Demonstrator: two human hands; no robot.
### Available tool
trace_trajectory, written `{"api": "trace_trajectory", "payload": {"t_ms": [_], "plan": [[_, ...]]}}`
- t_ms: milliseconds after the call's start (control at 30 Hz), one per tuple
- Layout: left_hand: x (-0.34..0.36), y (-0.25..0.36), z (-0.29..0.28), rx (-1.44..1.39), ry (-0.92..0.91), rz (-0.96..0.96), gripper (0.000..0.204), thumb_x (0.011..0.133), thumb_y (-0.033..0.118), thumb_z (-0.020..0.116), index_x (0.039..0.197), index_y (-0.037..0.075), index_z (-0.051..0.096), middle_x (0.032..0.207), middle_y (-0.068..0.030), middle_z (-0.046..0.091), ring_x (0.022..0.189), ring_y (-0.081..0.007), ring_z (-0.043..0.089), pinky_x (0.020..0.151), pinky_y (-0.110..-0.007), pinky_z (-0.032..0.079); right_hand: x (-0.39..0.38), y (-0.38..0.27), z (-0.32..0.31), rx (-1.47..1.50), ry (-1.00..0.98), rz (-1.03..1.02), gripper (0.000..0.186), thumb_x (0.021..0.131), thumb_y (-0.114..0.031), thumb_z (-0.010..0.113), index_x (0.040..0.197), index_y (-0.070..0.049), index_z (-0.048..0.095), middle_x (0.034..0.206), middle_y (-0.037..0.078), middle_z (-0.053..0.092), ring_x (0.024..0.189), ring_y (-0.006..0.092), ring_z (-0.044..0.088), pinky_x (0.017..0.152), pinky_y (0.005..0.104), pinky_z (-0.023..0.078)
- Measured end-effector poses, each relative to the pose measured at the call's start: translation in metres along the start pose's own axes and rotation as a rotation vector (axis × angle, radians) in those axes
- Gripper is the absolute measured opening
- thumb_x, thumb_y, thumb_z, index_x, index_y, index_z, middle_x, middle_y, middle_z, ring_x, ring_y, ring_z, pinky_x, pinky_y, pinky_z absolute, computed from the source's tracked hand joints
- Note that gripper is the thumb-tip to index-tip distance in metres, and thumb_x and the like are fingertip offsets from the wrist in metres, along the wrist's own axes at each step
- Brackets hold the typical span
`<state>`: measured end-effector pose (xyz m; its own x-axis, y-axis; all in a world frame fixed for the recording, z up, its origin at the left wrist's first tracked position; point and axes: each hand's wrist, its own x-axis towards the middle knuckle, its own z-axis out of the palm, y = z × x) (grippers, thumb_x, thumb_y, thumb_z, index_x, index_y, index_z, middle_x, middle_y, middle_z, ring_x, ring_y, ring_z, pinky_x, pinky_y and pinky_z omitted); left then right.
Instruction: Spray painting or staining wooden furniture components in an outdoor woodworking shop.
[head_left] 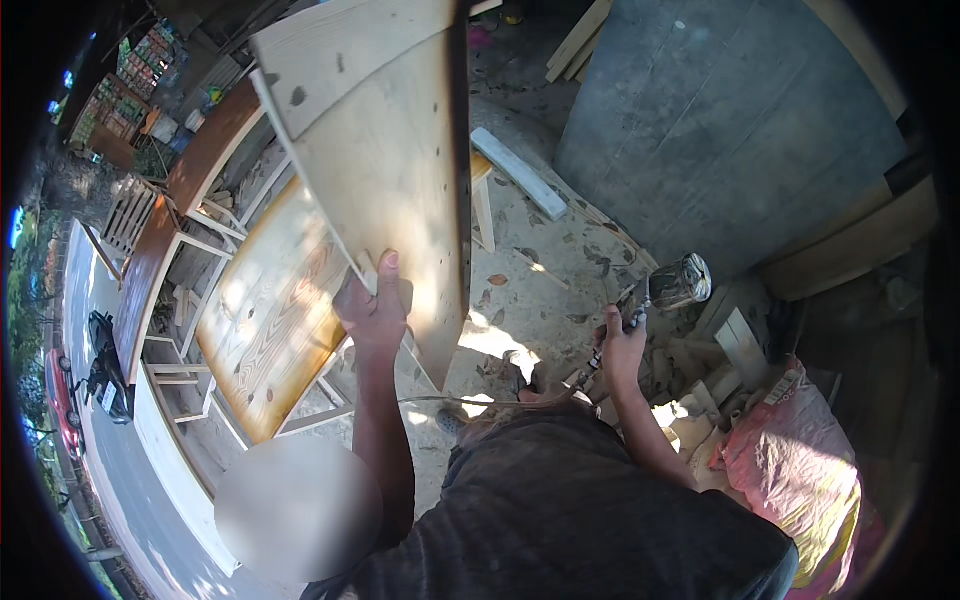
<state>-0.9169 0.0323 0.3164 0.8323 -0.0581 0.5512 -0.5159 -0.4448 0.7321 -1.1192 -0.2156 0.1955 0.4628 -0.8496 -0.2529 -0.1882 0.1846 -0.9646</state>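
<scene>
My left hand [375,305] grips the lower left edge of a pale wooden panel [385,150], its thumb lying on the face. The panel stands tilted up in front of me, with a dark brown stained edge on its right side. My right hand [622,345] is closed round the handle of a spray gun [640,305], held off to the right. A shiny metal cup [682,281] sits on the gun, stained with dark streaks. A thin hose [480,402] crosses in front of my body. Behind the panel stands a low wooden table [270,310] with yellow-brown shaded edges.
White-framed furniture with brown tops [150,270] stands to the left, beside a road with a motorcycle [103,370]. A large grey board [730,130] leans at the far right. Wood offcuts and a pink sack [795,450] lie at the near right. A pale plank [518,172] rests ahead.
</scene>
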Motion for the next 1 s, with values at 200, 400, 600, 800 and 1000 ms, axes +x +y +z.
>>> {"api": "trace_trajectory", "payload": {"t_ms": [200,400,600,800,1000], "plan": [[-0.072,0.008,0.149,0.113,-0.506,0.472,0.044,0.082,0.016,0.073,0.124,0.005,0.064,0.117,-0.0112,0.066,0.105,-0.0287,0.068,0.087,-0.040,0.056,0.017,-0.013,-0.008,0.185,0.003,0.159,0.055,0.092,-0.027,0.078,0.127,-0.008,0.041,0.096,0.005,0.056,0.071,0.0140,0.057,0.057,0.0288,0.046],[-0.139,0.007,0.195,0.169,-0.729,0.603,0.048,0.081,0.013,0.065,0.128,0.005,0.060,0.101,-0.0061,0.060,0.094,-0.0225,0.065,0.080,-0.036,0.057,0.028,0.013,-0.024,0.221,-0.047,0.020,0.100,0.087,-0.037,0.082,0.152,-0.001,0.016,0.123,0.011,0.053,0.100,0.0176,0.057,0.081,0.0322,0.050],[-0.158,-0.009,0.201,0.168,-0.853,0.448,0.057,0.080,0.010,0.066,0.136,0.008,0.056,0.103,-0.0062,0.056,0.094,-0.0229,0.065,0.075,-0.037,0.058,0.040,0.017,-0.007,0.219,0.093,-0.063,0.078,0.087,-0.027,0.083,0.141,-0.007,0.031,0.107,0.004,0.055,0.087,0.0133,0.054,0.072,0.0309,0.047],[-0.179,-0.026,0.194,0.183,-0.939,0.372,0.067,0.081,0.012,0.066,0.145,0.007,0.046,0.104,-0.0098,0.056,0.094,-0.0260,0.065,0.074,-0.039,0.058,0.044,-0.007,0.023,0.096,0.019,0.031,0.096,0.086,-0.022,0.082,0.149,0.009,0.017,0.134,0.020,0.049,0.121,0.0255,0.051,0.104,0.0365,0.042],[-0.176,-0.021,0.168,0.126,-0.977,0.234,0.057,0.089,0.015,0.064,0.144,0.004,0.050,0.108,-0.0135,0.057,0.094,-0.0291,0.065,0.076,-0.038,0.058,0.043,0.010,0.043,0.038,0.028,-0.093,0.068,0.085,0.004,0.057,0.144,0.008,0.023,0.129,0.022,0.050,0.118,0.0282,0.052,0.103,0.0379,0.042]]}}
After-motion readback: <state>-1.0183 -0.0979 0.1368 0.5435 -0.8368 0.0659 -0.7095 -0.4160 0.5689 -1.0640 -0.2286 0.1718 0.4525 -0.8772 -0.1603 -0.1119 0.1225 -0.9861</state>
